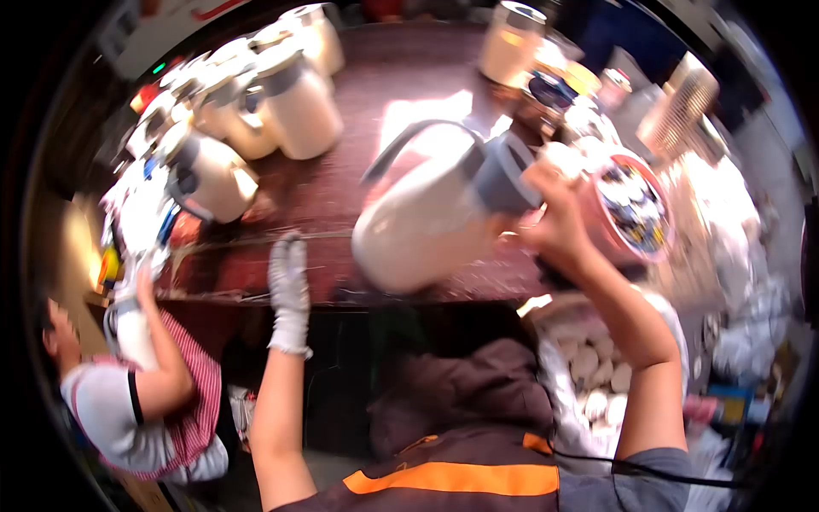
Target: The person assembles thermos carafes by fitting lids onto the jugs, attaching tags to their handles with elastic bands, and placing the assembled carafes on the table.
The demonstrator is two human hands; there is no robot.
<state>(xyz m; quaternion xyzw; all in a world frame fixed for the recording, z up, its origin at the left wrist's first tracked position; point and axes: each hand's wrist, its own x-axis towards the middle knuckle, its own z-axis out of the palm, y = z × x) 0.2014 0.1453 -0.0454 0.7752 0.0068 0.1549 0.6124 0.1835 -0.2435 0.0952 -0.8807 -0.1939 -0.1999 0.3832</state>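
Observation:
A white vacuum jug (431,218) with a grey collar and a grey handle is tilted far over above the dark red table, its mouth to the right. My right hand (554,213) is bare, with fingers and thumb round the rim of the grey collar; it is blurred. My left hand (288,277) wears a white glove and is at the table's front edge, left of the jug. Its fingers stretch forward and nothing shows in them.
More white jugs (299,111) stand at the left. A pink tub (661,209) of small parts is at the right, with a bag of round white pieces (589,375) below it. A co-worker (149,392) at the left holds a jug. Another jug (512,43) stands at the back.

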